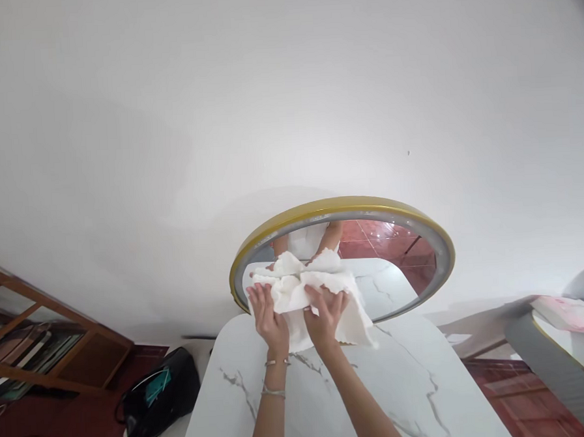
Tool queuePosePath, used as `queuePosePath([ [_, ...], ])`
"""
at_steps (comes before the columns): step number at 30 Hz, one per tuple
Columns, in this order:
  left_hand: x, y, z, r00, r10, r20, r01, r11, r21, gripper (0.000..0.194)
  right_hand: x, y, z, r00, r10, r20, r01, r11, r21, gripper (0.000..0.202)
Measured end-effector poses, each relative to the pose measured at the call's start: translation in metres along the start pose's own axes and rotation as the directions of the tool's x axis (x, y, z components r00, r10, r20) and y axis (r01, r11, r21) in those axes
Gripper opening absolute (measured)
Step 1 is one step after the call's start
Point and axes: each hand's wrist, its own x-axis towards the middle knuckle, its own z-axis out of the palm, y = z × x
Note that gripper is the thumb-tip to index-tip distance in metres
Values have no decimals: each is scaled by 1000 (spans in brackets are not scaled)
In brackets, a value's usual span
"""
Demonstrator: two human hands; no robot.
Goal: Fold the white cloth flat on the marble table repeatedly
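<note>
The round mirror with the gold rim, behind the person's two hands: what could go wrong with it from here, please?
The round gold-rimmed mirror might shift if pushed, since no fastening is visible. The thin silvery bracelets on the left wrist could knock its rim or glass, as the left hand is close to it. The loose folds of the soft white cloth cover part of the mirror from view, so a slight bump there might go unnoticed.

One head view, forward (and down)
</note>
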Motion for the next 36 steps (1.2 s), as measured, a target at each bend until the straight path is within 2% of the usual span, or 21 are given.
queuePosePath([
  [6, 30, -35, -21, 972, -152, -179, 165, 985, 58, 43, 1, -53, 35, 984, -171, 44, 170, 985, 22, 38],
  [9, 28, -50, -24, 957, -223, -184, 241, 967, 79, 49, -14, -64, 50, 960, -249, 128, 247, 969, 32, 33],
  [11, 14, -61, -24, 935, -323, -146, 335, 940, 60, 57, -35, -58, 56, 938, -283, 202, 282, 959, 34, 27],
  [13, -9, -72, -22, 895, -434, -108, 440, 897, 45, 59, -63, -44, 57, 922, -290, 256, 294, 956, 27, 24],
  [16, -50, -84, -20, 852, -519, -64, 523, 849, 75, 44, -107, -15, 51, 922, -228, 314, 242, 970, -4, 28],
  [18, -77, -86, -20, 839, -543, -25, 542, 833, 110, 30, -134, 2, 43, 921, -126, 367, 148, 988, -31, 34],
  [21, -111, -78, -21, 817, -571, 77, 557, 817, 151, 25, -166, 23, 31, 888, 83, 451, -51, 995, -83, 39],
  [24, -137, -64, -17, 795, -567, 215, 546, 824, 154, 25, -183, 41, 23, 843, 232, 485, -198, 973, -122, 41],
  [29, -160, -42, -5, 770, -517, 375, 511, 851, 123, 28, -186, 73, 15, 817, 323, 478, -302, 946, -123, 38],
  [36, -180, -3, 18, 748, -457, 482, 477, 875, 88, 26, -177, 128, -13, 776, 469, 422, -433, 883, -184, 33],
])
